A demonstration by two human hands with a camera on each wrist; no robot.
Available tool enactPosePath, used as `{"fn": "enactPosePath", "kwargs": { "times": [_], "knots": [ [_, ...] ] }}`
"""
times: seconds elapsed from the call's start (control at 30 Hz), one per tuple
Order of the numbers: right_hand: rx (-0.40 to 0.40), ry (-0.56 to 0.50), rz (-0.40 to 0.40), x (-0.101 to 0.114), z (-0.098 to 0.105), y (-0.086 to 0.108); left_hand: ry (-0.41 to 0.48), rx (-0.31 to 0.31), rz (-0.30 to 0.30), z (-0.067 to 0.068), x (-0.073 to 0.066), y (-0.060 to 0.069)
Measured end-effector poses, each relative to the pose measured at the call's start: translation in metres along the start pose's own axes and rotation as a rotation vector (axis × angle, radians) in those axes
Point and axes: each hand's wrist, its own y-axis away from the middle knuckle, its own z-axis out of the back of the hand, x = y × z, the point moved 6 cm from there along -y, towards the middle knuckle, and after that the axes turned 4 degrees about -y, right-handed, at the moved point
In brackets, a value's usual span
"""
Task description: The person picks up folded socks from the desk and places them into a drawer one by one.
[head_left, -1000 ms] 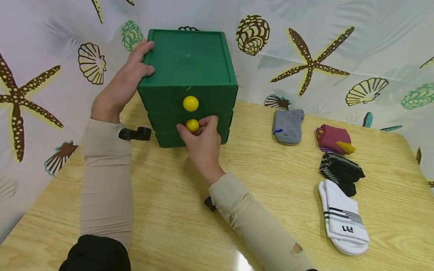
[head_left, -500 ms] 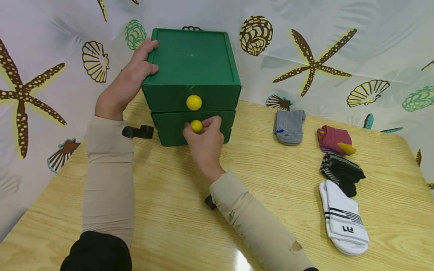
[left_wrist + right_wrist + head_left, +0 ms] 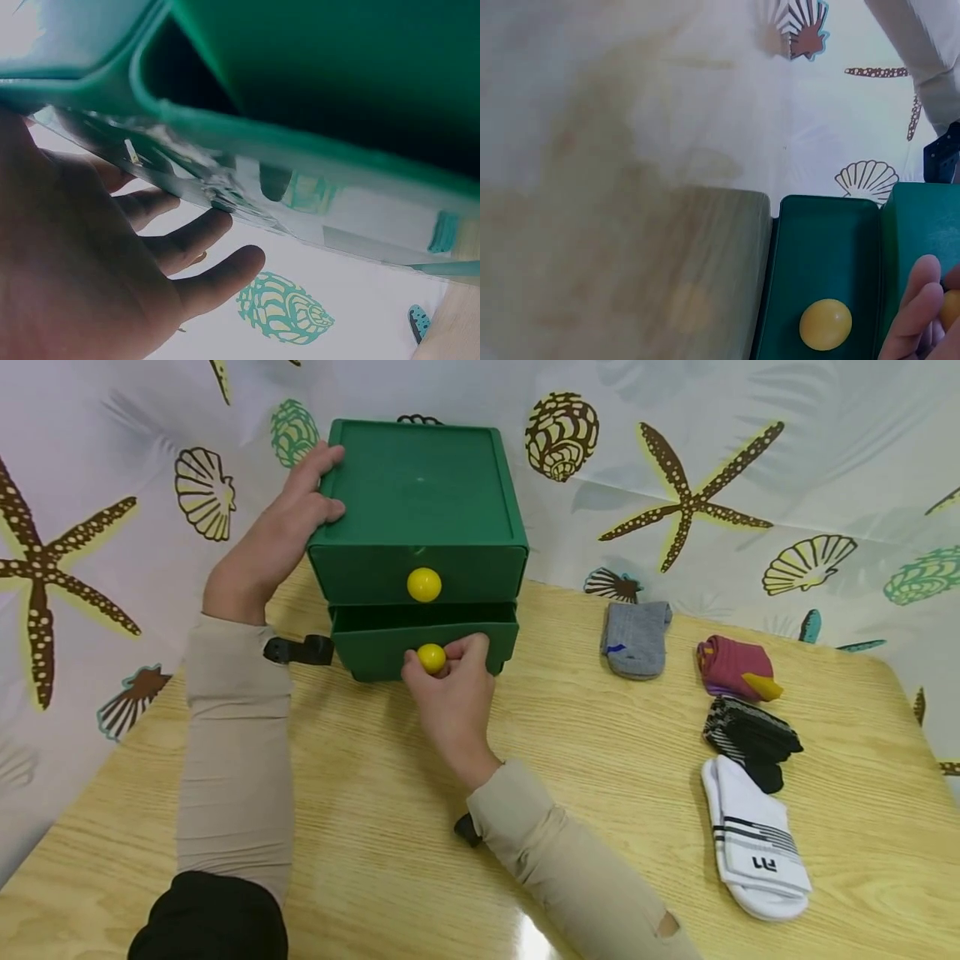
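A green drawer box [image 3: 420,514] stands against the patterned cloth. Its upper drawer front [image 3: 360,575] is closed and bears a yellow ball knob [image 3: 424,585]. The drawer below [image 3: 375,652] is pulled out a little, with a dark gap along its top. My right hand [image 3: 456,702] pinches that drawer's yellow knob [image 3: 431,658] between thumb and fingers. Against the box's left side rests my left hand [image 3: 273,539], its thumb and a finger at the top edge. In the left wrist view, its fingers [image 3: 217,285] lie spread along the shiny side wall.
To the right on the wooden table [image 3: 585,777] lie folded socks: a grey pair [image 3: 636,641], a maroon pair [image 3: 738,667], a black pair [image 3: 752,731] and a white striped pair [image 3: 761,843]. The shell-and-starfish cloth [image 3: 480,393] hangs close behind the box.
The lower drawer, flush one second ago, has come partly out toward me with my right hand on its knob. My left hand stays at the box's side.
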Motion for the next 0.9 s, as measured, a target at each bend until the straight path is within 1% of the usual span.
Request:
{"fn": "enactPosePath", "kwargs": {
  "times": [0.1,0.27,0.7,0.9],
  "knots": [
    [0.011,-0.017,0.001,0.001,0.002,0.005,0.002,-0.002,-0.001,0.000,-0.001,0.000],
    [0.027,-0.039,-0.019,0.001,0.003,0.013,-0.003,-0.008,-0.001,0.000,-0.002,0.001],
    [0.038,-0.067,-0.061,0.005,0.010,0.036,-0.005,-0.019,0.000,0.001,0.000,0.002],
    [0.034,-0.071,-0.056,0.005,0.014,0.042,0.022,-0.028,-0.003,-0.001,0.001,0.001]
  ]
}}
